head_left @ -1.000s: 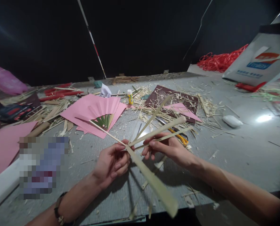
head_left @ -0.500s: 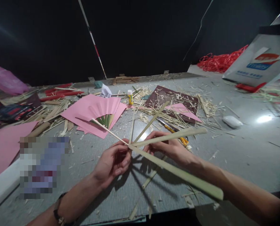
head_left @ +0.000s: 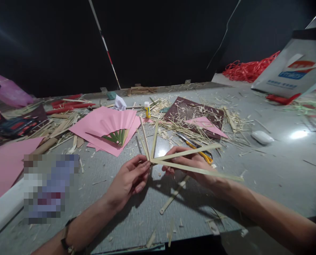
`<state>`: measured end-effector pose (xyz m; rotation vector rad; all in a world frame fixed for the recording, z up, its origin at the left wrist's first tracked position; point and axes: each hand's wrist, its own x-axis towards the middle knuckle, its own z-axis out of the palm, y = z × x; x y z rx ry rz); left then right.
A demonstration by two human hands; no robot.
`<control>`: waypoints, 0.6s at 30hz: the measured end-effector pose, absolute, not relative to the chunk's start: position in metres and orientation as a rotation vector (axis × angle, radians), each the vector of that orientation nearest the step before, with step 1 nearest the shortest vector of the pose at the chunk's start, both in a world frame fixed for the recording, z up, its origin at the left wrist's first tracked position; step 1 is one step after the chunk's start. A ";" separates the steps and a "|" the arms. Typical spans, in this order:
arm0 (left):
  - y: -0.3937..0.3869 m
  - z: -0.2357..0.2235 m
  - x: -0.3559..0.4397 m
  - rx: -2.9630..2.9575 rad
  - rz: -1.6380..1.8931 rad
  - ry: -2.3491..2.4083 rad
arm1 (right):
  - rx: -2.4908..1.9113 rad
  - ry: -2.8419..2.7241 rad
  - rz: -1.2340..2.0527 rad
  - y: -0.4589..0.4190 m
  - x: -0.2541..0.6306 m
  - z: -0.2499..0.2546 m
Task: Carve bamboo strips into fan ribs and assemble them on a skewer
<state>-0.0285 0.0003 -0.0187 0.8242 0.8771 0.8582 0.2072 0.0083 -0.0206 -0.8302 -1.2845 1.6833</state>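
Several thin bamboo strips (head_left: pixel 200 169) fan out from one joined end just above the table. My left hand (head_left: pixel 130 177) pinches that joined end between thumb and fingertips. Close beside it, my right hand (head_left: pixel 186 161) is curled under the strips on the right; its fingertips are partly hidden, so I cannot tell whether it grips one. On the table below lies a loose bamboo strip (head_left: pixel 174 196) with a small hole at its near end. A yellow utility knife (head_left: pixel 196 147) rests just behind my right hand. Farther back left is a pink paper fan (head_left: pixel 115 125) with green ribs.
A glue stick (head_left: pixel 147 109) stands at the back, near a dark brown board (head_left: pixel 192 113) strewn with shavings. Pink paper (head_left: pixel 11 156) lies at left. A white mouse (head_left: pixel 262 137) and a white bag (head_left: pixel 293 71) are at right, near red ribbon (head_left: pixel 249 67).
The fanned strips have turned: the ones on the left now point more upward, and the lowest right strip has swung up. My left hand has shifted slightly right.
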 end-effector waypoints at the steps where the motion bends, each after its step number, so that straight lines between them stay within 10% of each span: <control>1: 0.000 -0.019 -0.028 0.834 0.852 0.881 | -0.836 -1.274 1.681 0.008 0.207 -0.021; 18: 0.000 -0.010 -0.028 0.795 0.784 0.714 | -0.801 -1.240 1.759 0.008 0.208 -0.019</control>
